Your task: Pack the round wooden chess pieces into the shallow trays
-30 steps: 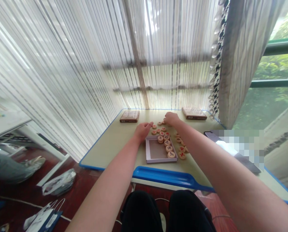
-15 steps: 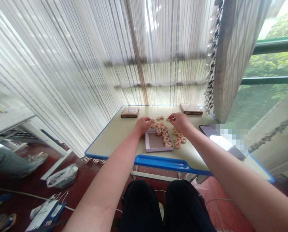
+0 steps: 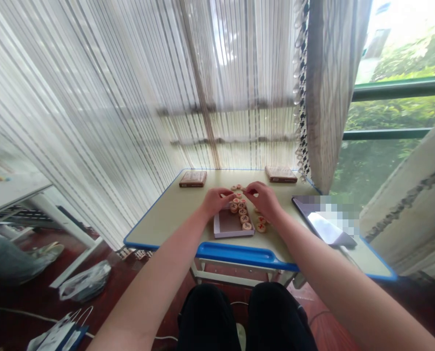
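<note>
My left hand (image 3: 217, 201) is above the far left corner of a shallow white open box (image 3: 219, 226), thumb and fingers curled together beside the round wooden Chinese chess pieces. Whatever lies between its fingertips is too small to make out. Across from it, my right hand (image 3: 261, 196) pinches a pale Chinese chess piece (image 3: 243, 190) at its fingertips. Inside the box, several Chinese chess pieces (image 3: 244, 219) line the right side and the far end. More loose pieces (image 3: 261, 227) lie right of the box, partly under my right hand, and a few (image 3: 236, 187) lie beyond it.
Two flat brown boxes (image 3: 193, 179) (image 3: 281, 174) lie at the table's far edge. To the right is a dark tablet (image 3: 321, 226), partly blurred out. A blue tray (image 3: 235, 252) edges the table's front. Left on the floor are a plastic bag (image 3: 87, 282) and a paper bag (image 3: 62, 334).
My view has shifted slightly right and up. My right hand has come nearer to my left, bringing a pale piece inward. My left hand stays close to the box's far left corner.
</note>
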The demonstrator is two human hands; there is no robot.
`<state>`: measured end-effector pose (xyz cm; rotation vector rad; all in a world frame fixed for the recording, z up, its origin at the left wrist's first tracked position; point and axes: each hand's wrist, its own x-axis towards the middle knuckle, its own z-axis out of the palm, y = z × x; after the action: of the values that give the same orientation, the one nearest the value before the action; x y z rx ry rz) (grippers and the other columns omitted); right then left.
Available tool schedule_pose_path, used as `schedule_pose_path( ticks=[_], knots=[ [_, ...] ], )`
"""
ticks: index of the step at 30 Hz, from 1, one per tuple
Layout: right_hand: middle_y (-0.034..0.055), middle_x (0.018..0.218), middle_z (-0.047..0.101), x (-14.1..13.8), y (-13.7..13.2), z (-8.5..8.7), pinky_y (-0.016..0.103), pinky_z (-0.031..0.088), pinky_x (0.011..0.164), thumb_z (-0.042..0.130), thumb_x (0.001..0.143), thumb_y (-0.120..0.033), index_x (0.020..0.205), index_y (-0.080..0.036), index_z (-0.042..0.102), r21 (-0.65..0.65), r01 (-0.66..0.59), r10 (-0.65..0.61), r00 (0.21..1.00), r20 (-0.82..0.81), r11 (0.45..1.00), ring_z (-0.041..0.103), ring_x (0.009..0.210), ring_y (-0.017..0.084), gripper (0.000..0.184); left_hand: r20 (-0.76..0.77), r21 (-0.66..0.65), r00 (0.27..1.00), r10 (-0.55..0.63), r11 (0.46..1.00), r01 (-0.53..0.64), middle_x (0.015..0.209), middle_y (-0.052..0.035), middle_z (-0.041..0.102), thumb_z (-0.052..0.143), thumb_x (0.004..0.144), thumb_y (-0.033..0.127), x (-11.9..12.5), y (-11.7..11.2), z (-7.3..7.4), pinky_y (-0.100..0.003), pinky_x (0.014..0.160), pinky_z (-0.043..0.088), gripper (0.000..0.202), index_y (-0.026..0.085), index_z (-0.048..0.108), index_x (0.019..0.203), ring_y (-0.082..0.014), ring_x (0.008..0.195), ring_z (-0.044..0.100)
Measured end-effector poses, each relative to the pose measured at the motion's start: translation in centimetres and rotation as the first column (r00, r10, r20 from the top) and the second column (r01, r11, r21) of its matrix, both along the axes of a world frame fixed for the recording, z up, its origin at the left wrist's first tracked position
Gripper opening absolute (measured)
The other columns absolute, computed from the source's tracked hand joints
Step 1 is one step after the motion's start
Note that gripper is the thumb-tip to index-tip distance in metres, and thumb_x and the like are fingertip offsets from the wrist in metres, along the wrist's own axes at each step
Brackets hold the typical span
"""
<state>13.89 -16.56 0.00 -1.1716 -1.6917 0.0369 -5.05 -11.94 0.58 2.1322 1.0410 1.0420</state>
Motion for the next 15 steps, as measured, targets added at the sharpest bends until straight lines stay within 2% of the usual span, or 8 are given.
schedule_pose_path(
  ticks=[5,10,12,15],
  knots=[
    [0.004,0.086,0.061,-1.3,-1.1,0.5,0.028,0.045,0.069,0.055,0.079,-0.025,0.089,-0.021,0.057,-0.02,-0.003,0.006,0.99,0.142,1.0,0.057,0.076,0.016,0.012,0.11,-0.123,0.983,-0.149,0.979,0.162,0.081,-0.0058,0.071,0.061,0.068,0.052,0.2,0.1,-0.1,-0.028,0.07,0.046,0.044,0.015,0.072,0.089,-0.0179,0.075,0.062],
    [0.0044,0.086,0.06,-1.7,-1.4,0.7,0.029,0.043,0.072,0.053,0.081,-0.026,0.082,-0.021,0.057,-0.013,-0.007,0.01,0.975,0.223,1.0,0.056,0.08,0.017,0.007,0.222,-0.195,0.962,-0.161,0.959,0.205,0.082,-0.0072,0.071,0.067,0.063,0.049,0.3,0.1,0.0,-0.03,0.073,0.047,0.044,0.013,0.072,0.088,-0.0181,0.076,0.063],
    [0.0043,0.085,0.06,-1.6,-1.4,0.7,0.029,0.044,0.072,0.054,0.081,-0.029,0.08,-0.021,0.058,-0.015,-0.037,0.04,0.982,0.183,0.999,0.057,0.077,0.016,0.009,0.249,-0.207,0.954,-0.168,0.953,0.222,0.083,-0.0076,0.07,0.069,0.062,0.048,0.3,0.1,0.1,-0.03,0.073,0.047,0.044,0.013,0.072,0.088,-0.0176,0.076,0.062],
    [0.0033,0.08,0.06,-1.7,-1.1,0.6,0.029,0.046,0.068,0.059,0.077,-0.035,0.08,-0.02,0.057,-0.054,-0.075,0.075,0.997,-0.003,0.996,0.057,0.072,0.015,0.015,0.278,-0.206,0.943,-0.184,0.947,0.245,0.084,-0.0069,0.07,0.069,0.063,0.047,0.1,0.1,0.3,-0.029,0.075,0.046,0.042,0.013,0.071,0.088,-0.0172,0.078,0.062]
  ],
)
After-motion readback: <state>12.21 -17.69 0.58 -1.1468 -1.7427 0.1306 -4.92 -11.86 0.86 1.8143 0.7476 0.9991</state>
